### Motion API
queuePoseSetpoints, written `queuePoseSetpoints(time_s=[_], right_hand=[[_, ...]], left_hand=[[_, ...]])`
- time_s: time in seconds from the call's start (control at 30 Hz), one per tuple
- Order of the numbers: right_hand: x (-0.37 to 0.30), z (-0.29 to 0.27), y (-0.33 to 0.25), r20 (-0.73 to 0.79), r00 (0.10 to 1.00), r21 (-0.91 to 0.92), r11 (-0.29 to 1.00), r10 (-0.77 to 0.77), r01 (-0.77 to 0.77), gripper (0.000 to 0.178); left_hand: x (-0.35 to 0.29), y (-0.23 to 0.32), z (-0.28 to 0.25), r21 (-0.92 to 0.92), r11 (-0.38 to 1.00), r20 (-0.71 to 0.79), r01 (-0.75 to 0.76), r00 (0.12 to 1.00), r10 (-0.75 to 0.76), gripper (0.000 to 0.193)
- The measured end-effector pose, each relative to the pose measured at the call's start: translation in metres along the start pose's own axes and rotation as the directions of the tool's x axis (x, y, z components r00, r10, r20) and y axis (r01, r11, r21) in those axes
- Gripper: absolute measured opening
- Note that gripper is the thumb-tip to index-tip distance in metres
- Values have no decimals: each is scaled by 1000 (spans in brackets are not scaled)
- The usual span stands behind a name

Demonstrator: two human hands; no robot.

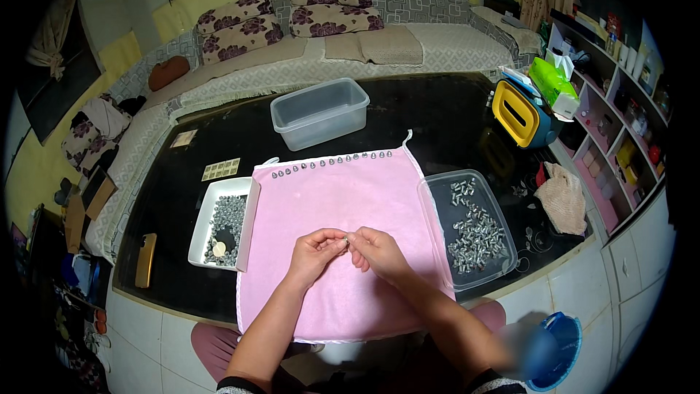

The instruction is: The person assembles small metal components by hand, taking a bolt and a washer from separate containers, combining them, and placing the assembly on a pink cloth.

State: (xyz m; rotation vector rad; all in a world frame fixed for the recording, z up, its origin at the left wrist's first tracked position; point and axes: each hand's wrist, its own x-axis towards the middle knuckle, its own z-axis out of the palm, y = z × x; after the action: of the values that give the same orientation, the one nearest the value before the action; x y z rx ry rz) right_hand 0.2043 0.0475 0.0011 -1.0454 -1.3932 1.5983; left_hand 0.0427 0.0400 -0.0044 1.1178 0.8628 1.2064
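Note:
Over the middle of a pink cloth (328, 204), my left hand (317, 249) and my right hand (374, 249) meet fingertip to fingertip. Both pinch a small metal part (345, 241), mostly hidden by the fingers. Along the cloth's far edge stands a row of several small metal pieces (337, 160). To the left, a white tray (203, 228) holds many small round metal parts (228, 217) and a pale round disc (219, 249). On the right, a clear shallow tray (437, 208) contains loose metal cylinder-like parts (477, 242).
A clear plastic bin (321, 117) stands behind the cloth on the black table (408, 113). A gold phone (146, 260) lies far left. At the right are a yellow-and-teal box (521, 113), a green tissue pack (554, 86), a beige cloth (561, 198) and, on the floor, a blue bucket (561, 350).

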Motion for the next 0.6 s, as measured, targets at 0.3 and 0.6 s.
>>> queuePoseSetpoints(time_s=[0.3, 0.6], right_hand=[[2, 0, 4, -1, 1000, 10, 1000, 22, -22, 37], [0, -2, 1, 32, 999, 33, 999, 26, -27, 35]], left_hand=[[0, 3, 2, -12, 1000, -2, 7, 1000, -7, 12], [-1, 3, 2, -6, 1000, 0, 12, 1000, -12, 12]])
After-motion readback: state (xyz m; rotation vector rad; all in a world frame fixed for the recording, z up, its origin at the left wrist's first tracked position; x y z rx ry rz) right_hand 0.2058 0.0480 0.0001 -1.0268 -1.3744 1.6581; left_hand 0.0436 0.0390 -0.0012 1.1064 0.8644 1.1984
